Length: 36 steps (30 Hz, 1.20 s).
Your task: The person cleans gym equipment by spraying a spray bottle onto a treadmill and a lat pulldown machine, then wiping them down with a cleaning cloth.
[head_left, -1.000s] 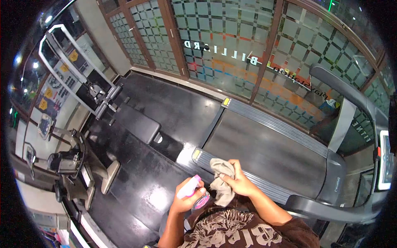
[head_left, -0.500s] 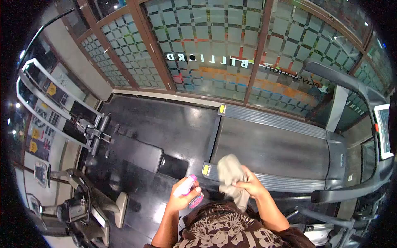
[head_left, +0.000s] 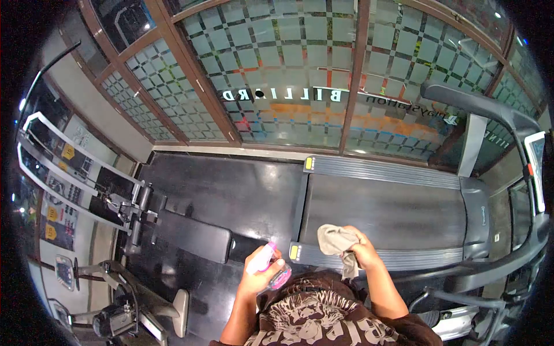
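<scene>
While left hand (head_left: 258, 279) grips spray bottle (head_left: 261, 263) beside near corner of treadmill (head_left: 381, 207), right hand (head_left: 365, 252) grips bunched cloth (head_left: 333, 239) before treadmill's near edge, one end hanging; better hold bottle upright, grip firm, loose cloth end gathered into palm.

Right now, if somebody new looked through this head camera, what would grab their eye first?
Probably the big dark treadmill filling the right of the view, below frosted windows with mirrored billiard lettering. Next come the hands at lower centre: the left hand grips a pink-and-white spray bottle, and the right hand holds a crumpled beige cloth. A black padded bench sits farther left.
</scene>
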Tool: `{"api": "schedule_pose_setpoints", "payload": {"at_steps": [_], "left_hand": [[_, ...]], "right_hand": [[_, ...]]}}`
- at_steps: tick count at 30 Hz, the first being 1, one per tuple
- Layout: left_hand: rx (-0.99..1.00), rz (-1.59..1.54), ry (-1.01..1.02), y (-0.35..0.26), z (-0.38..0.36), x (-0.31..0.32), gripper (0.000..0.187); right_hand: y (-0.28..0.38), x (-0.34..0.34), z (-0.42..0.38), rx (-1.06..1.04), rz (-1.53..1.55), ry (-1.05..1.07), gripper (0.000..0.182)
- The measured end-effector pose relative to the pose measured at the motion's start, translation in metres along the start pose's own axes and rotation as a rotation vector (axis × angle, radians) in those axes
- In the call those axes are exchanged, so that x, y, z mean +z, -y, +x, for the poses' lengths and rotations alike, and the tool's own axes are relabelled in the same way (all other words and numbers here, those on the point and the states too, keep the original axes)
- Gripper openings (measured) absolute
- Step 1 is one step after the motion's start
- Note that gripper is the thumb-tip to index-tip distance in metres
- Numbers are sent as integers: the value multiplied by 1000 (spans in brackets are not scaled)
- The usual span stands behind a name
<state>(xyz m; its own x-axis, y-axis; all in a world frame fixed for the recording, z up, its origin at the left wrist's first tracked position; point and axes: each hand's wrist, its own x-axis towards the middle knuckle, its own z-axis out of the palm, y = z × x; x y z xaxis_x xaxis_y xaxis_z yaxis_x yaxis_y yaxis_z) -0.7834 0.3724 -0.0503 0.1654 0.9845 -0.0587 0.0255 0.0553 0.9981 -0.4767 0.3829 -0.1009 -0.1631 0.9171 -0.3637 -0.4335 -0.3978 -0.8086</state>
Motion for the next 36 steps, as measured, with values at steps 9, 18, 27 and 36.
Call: {"api": "schedule_pose_setpoints", "payload": {"at_steps": [9,18,27,36], "left_hand": [[-18,-103,10,-2,67,6,17],[-71,-124,147,10,179,-10,19],[-70,-48,376,4,357,-42,18],[9,132,431,49,518,-82,21]], "right_hand": [[41,-28,61,-169,-95,136,39],[47,-11,123,-161,-341,-69,30],[77,-1,219,-243,-250,-359,33],[114,-1,329,-116,-469,-593,40]]}}
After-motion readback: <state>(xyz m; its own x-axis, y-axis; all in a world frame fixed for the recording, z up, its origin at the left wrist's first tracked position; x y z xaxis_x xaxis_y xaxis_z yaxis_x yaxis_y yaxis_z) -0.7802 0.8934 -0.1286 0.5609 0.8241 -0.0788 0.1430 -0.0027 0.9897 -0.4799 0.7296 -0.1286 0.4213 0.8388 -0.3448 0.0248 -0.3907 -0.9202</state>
